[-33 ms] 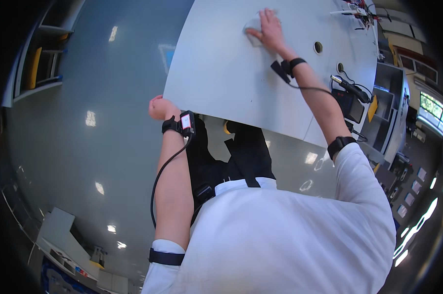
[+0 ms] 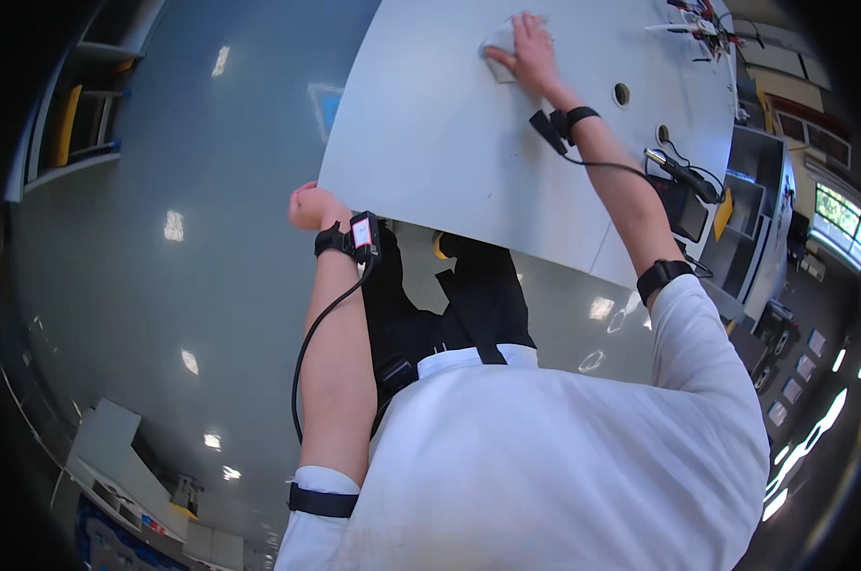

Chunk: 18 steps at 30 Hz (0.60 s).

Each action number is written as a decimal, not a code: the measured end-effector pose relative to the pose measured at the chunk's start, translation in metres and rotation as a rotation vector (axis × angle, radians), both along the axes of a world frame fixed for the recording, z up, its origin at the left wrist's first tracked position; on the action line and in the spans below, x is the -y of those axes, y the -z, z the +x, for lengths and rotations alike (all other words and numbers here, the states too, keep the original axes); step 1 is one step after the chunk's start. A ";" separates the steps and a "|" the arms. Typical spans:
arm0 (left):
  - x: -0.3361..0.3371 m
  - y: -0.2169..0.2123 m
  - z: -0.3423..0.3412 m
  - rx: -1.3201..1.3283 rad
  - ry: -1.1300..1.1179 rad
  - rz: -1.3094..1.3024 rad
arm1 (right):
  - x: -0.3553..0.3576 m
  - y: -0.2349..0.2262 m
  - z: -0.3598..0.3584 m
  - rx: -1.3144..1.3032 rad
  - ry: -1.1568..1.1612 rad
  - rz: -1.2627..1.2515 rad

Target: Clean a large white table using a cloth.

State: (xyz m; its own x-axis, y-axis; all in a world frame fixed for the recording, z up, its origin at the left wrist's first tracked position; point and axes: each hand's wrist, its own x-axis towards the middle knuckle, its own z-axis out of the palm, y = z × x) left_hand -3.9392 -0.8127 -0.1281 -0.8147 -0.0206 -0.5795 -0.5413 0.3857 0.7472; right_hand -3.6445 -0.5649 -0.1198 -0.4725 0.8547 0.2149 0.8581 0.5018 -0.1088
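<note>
A pale cloth lies on the white table, toward its far part. My right hand rests on the cloth, fingers over it and thumb out to the left, pressing it against the tabletop. Beside the table's near left corner is my left hand, its fingers curled in and nothing visible in them. Part of the cloth is hidden under the right hand.
Near my right forearm lie a black hot-air tool and a dark box with cables. A tangle of wires and parts sits at the far right. Two round holes, one a cable hole, pierce the tabletop.
My right hand and the cloth have shifted very slightly to the right. My left hand stays by the corner, still curled.
</note>
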 end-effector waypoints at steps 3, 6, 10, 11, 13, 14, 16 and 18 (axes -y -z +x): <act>-0.002 0.009 -0.001 -0.101 -0.009 0.026 | -0.009 0.000 0.001 0.044 -0.006 0.081; -0.006 0.006 0.008 -0.142 0.035 -0.004 | 0.023 0.004 -0.002 0.006 -0.006 0.065; 0.010 0.010 -0.006 -0.235 0.099 -0.075 | 0.143 -0.008 -0.075 -0.043 -0.105 -0.182; 0.014 0.014 -0.011 -0.236 0.141 -0.044 | 0.174 -0.015 -0.093 -0.079 -0.120 -0.253; 0.006 0.014 -0.006 -0.234 0.209 0.012 | 0.223 -0.018 -0.106 -0.100 -0.220 -0.283; 0.006 0.012 -0.005 -0.198 0.239 0.005 | 0.239 -0.021 -0.113 -0.106 -0.209 -0.274; 0.008 0.011 -0.002 -0.166 0.281 0.002 | 0.258 -0.029 -0.117 -0.108 -0.270 -0.299; 0.007 0.010 -0.006 -0.110 0.284 0.013 | 0.258 -0.033 -0.116 -0.097 -0.266 -0.312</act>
State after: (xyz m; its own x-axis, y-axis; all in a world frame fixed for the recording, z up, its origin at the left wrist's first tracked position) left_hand -3.9455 -0.8198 -0.1377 -0.8444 0.2237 -0.4867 -0.3289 0.5006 0.8008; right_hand -3.7607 -0.8230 -0.0863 -0.6756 0.7370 0.0195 0.6816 0.6344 -0.3647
